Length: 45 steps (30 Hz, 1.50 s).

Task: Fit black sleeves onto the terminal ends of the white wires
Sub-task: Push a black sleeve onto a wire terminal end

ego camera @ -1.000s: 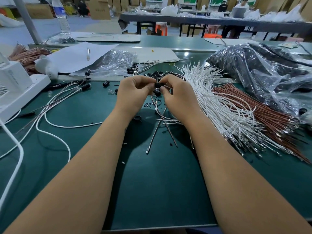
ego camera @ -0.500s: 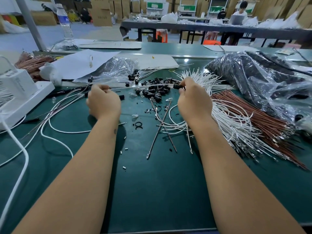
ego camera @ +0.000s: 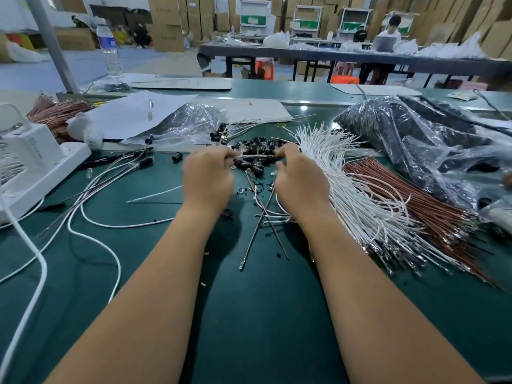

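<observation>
Head view: one wire held taut between two hands over the sleeve pile

Head camera looks down on a wire (ego camera: 255, 156) stretched level between both hands, just above a heap of black sleeves (ego camera: 253, 151) on the green table (ego camera: 249, 314). A black sleeve (ego camera: 273, 158) sits on the wire's right end, right at the fingertips that hold it. The left hand (ego camera: 207, 178) pinches the wire's left end, fingers curled in; the right hand (ego camera: 300, 181) pinches the end with the sleeve, fingers likewise curled. Whether the sleeve is fully seated on the terminal cannot be told, since the fingers hide the joint.

Just right of the right hand lies the big fan of white wires (ego camera: 346, 173), their metal terminal ends spread toward the table's near right. Touching that bundle on its far side lies a bundle of brown wires (ego camera: 410, 200). Beyond these sits a clear plastic bag of black parts (ego camera: 415, 134).

Between the forearms a few loose wires (ego camera: 263, 225) lie crossed on the table. To the left, several wires with sleeves already fitted (ego camera: 138, 162) trail across the surface, near a white power strip (ego camera: 41, 173) with a charger plugged in. A sheet of white paper (ego camera: 133, 115) and an empty-looking clear bag (ego camera: 191, 120) lie behind the left hand, and a water bottle (ego camera: 109, 48) stands at the far left edge.
</observation>
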Each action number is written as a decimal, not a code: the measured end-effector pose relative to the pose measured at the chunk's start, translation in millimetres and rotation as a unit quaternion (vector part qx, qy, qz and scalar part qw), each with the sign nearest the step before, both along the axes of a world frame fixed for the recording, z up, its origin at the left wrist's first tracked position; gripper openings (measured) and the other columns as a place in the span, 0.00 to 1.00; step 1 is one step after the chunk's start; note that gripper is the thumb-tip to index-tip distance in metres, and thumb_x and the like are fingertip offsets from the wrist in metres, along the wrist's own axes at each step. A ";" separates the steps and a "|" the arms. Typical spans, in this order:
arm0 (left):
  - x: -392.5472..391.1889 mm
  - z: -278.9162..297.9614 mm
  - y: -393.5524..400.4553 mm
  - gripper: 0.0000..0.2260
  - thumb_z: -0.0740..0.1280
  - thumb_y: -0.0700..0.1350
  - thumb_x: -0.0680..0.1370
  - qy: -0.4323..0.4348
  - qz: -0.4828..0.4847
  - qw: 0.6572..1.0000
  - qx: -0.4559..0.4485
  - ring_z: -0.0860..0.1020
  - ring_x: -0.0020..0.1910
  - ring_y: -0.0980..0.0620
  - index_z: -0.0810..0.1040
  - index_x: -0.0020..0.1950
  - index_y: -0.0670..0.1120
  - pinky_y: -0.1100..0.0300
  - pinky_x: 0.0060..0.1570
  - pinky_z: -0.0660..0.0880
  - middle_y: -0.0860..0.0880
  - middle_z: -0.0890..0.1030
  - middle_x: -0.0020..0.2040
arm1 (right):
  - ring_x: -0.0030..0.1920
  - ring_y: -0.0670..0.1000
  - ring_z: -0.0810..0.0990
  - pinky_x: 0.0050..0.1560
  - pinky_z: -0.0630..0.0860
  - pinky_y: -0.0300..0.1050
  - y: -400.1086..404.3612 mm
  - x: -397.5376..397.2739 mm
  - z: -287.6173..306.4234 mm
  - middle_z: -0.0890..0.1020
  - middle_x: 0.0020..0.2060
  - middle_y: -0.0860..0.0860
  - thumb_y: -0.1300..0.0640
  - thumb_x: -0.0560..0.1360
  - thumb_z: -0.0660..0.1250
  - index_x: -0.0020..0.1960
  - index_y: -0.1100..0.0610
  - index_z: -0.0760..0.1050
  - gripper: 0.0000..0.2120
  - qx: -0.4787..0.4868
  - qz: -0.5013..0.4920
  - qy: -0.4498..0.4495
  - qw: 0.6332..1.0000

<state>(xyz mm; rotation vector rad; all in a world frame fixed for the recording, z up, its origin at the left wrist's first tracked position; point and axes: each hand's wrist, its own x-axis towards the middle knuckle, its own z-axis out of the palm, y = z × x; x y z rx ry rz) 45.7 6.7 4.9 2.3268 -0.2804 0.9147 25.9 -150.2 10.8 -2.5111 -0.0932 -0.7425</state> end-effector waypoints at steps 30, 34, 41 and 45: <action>-0.2 -3.4 -13.6 0.05 0.66 0.40 0.78 0.073 -0.110 0.981 -0.140 0.76 0.35 0.54 0.81 0.49 0.41 0.61 0.38 0.72 0.49 0.80 0.37 | 0.35 0.40 0.73 0.34 0.68 0.35 1.1 -0.8 -0.6 0.76 0.37 0.45 0.61 0.76 0.67 0.57 0.55 0.75 0.10 0.072 0.102 -0.020 0.992; 5.4 -6.3 -9.2 0.06 0.66 0.41 0.79 0.084 -0.090 0.975 -0.185 0.70 0.29 0.59 0.81 0.49 0.40 0.66 0.33 0.66 0.52 0.77 0.34 | 0.37 0.45 0.75 0.37 0.72 0.38 1.1 -0.1 -0.7 0.78 0.37 0.46 0.62 0.75 0.69 0.47 0.56 0.76 0.03 0.089 0.079 -0.054 0.991; 4.3 -6.5 -10.0 0.05 0.65 0.40 0.79 0.089 -0.083 0.974 -0.190 0.72 0.32 0.58 0.80 0.49 0.41 0.64 0.36 0.68 0.48 0.80 0.38 | 0.35 0.46 0.75 0.35 0.73 0.39 0.4 -2.5 -0.4 0.79 0.36 0.47 0.61 0.74 0.69 0.45 0.54 0.77 0.03 0.060 0.079 -0.080 0.992; 2.6 -5.8 -10.4 0.05 0.65 0.41 0.79 0.099 -0.092 0.970 -0.202 0.72 0.32 0.56 0.80 0.50 0.41 0.63 0.37 0.69 0.47 0.80 0.38 | 0.36 0.47 0.74 0.35 0.74 0.42 -0.5 -3.4 0.7 0.79 0.37 0.48 0.60 0.76 0.68 0.45 0.56 0.78 0.01 0.037 0.079 -0.095 0.992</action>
